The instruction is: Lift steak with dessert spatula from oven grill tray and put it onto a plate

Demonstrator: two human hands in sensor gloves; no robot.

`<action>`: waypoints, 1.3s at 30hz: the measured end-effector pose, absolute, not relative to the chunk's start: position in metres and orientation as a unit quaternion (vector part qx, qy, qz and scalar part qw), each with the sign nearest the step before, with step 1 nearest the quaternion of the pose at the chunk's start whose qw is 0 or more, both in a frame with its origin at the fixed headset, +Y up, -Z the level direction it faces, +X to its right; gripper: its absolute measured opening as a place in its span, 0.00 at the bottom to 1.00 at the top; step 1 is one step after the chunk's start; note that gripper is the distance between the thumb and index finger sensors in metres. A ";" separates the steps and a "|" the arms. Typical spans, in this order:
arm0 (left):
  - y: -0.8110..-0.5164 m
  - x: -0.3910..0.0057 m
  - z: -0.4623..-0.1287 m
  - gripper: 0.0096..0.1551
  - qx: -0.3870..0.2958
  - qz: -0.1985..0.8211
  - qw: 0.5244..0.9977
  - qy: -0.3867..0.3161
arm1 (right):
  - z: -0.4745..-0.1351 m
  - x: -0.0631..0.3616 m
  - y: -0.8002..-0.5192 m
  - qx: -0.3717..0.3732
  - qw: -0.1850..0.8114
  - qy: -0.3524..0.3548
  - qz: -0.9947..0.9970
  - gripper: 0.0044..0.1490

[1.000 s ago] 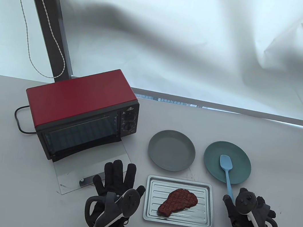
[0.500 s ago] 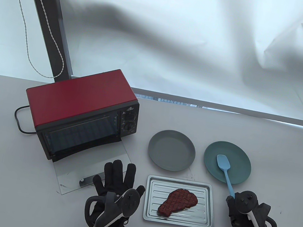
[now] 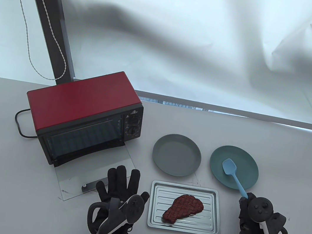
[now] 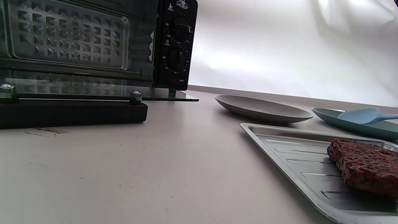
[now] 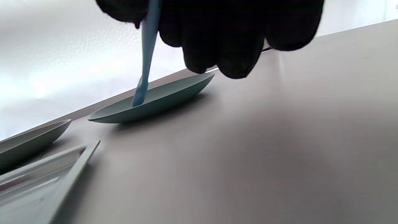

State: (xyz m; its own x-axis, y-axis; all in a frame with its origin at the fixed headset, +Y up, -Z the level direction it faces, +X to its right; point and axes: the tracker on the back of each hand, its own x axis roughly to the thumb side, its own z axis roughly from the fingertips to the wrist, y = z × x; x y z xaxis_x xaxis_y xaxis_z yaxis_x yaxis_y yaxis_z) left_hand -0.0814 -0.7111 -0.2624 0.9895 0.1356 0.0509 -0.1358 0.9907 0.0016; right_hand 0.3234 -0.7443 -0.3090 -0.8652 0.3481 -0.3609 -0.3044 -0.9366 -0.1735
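A brown grilled steak (image 3: 183, 209) (image 4: 367, 168) lies on the ridged metal grill tray (image 3: 211, 213) (image 4: 289, 146) near the table's front. Behind it stand a grey plate (image 3: 176, 158) (image 4: 261, 109) and a teal plate (image 3: 244, 161) (image 5: 155, 102). A light blue spatula (image 3: 233, 174) (image 5: 146, 59) has its blade over the teal plate. My right hand (image 3: 247, 207) grips its handle end, right of the tray. My left hand (image 3: 120, 186) lies flat with straight fingers on the table left of the tray, holding nothing.
A red toaster oven (image 3: 84, 114) (image 4: 93, 46) stands at the left with its glass door (image 3: 90, 171) folded down onto the table, just beyond my left hand. Its black cord (image 3: 19, 124) loops off to the left. White sheeting hangs behind the table.
My right hand closed round the spatula handle and shifted slightly right and up. The handle lifted and the blade swung left on the teal plate. The left hand stayed still.
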 end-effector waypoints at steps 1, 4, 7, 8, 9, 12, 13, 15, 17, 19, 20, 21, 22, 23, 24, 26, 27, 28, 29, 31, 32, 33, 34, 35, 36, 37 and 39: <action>-0.711 -0.081 -0.263 0.44 0.001 0.068 0.997 -0.025 | -0.309 0.324 -0.743 -0.197 0.171 -0.062 0.963 0.31; -0.712 -0.081 -0.262 0.44 -0.004 0.067 0.997 -0.025 | -0.307 0.324 -0.738 -0.193 0.183 -0.084 0.960 0.30; -0.712 -0.081 -0.262 0.44 -0.008 0.067 0.997 -0.026 | -0.305 0.322 -0.733 -0.187 0.193 -0.106 0.957 0.30; -0.712 -0.081 -0.262 0.44 -0.010 0.067 0.997 -0.027 | -0.304 0.322 -0.731 -0.183 0.195 -0.113 0.957 0.29; -0.713 -0.080 -0.262 0.44 -0.011 0.068 0.997 -0.028 | -0.303 0.321 -0.728 -0.180 0.199 -0.122 0.956 0.29; -0.713 -0.079 -0.263 0.44 -0.013 0.066 0.997 -0.031 | -0.300 0.320 -0.722 -0.170 0.207 -0.140 0.953 0.29; -0.713 -0.079 -0.263 0.44 -0.014 0.066 0.997 -0.032 | -0.298 0.320 -0.720 -0.166 0.213 -0.149 0.951 0.29; -0.714 -0.078 -0.263 0.44 -0.018 0.064 0.997 -0.033 | -0.296 0.319 -0.715 -0.158 0.223 -0.162 0.948 0.29; -0.716 -0.077 -0.264 0.44 -0.022 0.062 0.997 -0.032 | -0.293 0.319 -0.709 -0.150 0.236 -0.177 0.944 0.29; -0.716 -0.077 -0.264 0.44 -0.024 0.062 0.997 -0.032 | -0.289 0.320 -0.704 -0.141 0.248 -0.192 0.939 0.29; -0.716 -0.077 -0.263 0.44 -0.025 0.061 0.997 -0.031 | -0.288 0.320 -0.702 -0.138 0.251 -0.198 0.937 0.29; -0.717 -0.077 -0.264 0.44 -0.028 0.060 0.997 -0.031 | -0.286 0.320 -0.698 -0.133 0.256 -0.207 0.935 0.29; -0.717 -0.077 -0.264 0.44 -0.030 0.059 0.997 -0.032 | -0.284 0.321 -0.696 -0.130 0.258 -0.213 0.933 0.29; -0.718 -0.076 -0.264 0.44 -0.033 0.060 0.997 -0.033 | -0.282 0.321 -0.693 -0.126 0.262 -0.218 0.932 0.28; -0.719 -0.076 -0.264 0.44 -0.035 0.059 0.997 -0.034 | -0.280 0.322 -0.691 -0.124 0.268 -0.224 0.929 0.29; -0.720 -0.074 -0.264 0.44 -0.038 0.059 0.997 -0.037 | -0.278 0.323 -0.686 -0.117 0.284 -0.232 0.923 0.28; -0.721 -0.073 -0.264 0.44 -0.041 0.058 0.997 -0.038 | -0.276 0.323 -0.684 -0.116 0.288 -0.234 0.921 0.28; -0.721 -0.073 -0.264 0.44 -0.043 0.058 0.997 -0.041 | -0.275 0.324 -0.682 -0.114 0.292 -0.238 0.919 0.28; -0.722 -0.072 -0.264 0.44 -0.046 0.060 0.996 -0.043 | -0.273 0.325 -0.681 -0.110 0.298 -0.243 0.917 0.28; -0.725 -0.069 -0.264 0.44 -0.055 0.062 0.995 -0.050 | -0.271 0.325 -0.678 -0.103 0.308 -0.244 0.914 0.28; -0.727 -0.068 -0.264 0.44 -0.062 0.061 0.995 -0.055 | -0.270 0.325 -0.677 -0.100 0.314 -0.242 0.913 0.28; -0.728 -0.066 -0.264 0.44 -0.065 0.061 0.994 -0.057 | -0.269 0.325 -0.676 -0.098 0.318 -0.242 0.912 0.28; -0.730 -0.065 -0.264 0.45 -0.071 0.059 0.994 -0.062 | -0.269 0.324 -0.675 -0.095 0.323 -0.242 0.910 0.28; -0.732 -0.062 -0.264 0.45 -0.077 0.058 0.993 -0.067 | -0.268 0.324 -0.674 -0.093 0.324 -0.241 0.910 0.28; -0.733 -0.061 -0.264 0.45 -0.081 0.057 0.993 -0.069 | -0.268 0.324 -0.673 -0.092 0.325 -0.242 0.910 0.28; -0.735 -0.060 -0.265 0.45 -0.087 0.057 0.992 -0.073 | -0.267 0.324 -0.673 -0.089 0.325 -0.241 0.910 0.28; -0.739 -0.057 -0.265 0.45 -0.099 0.055 0.990 -0.079 | -0.267 0.325 -0.672 -0.087 0.324 -0.242 0.910 0.28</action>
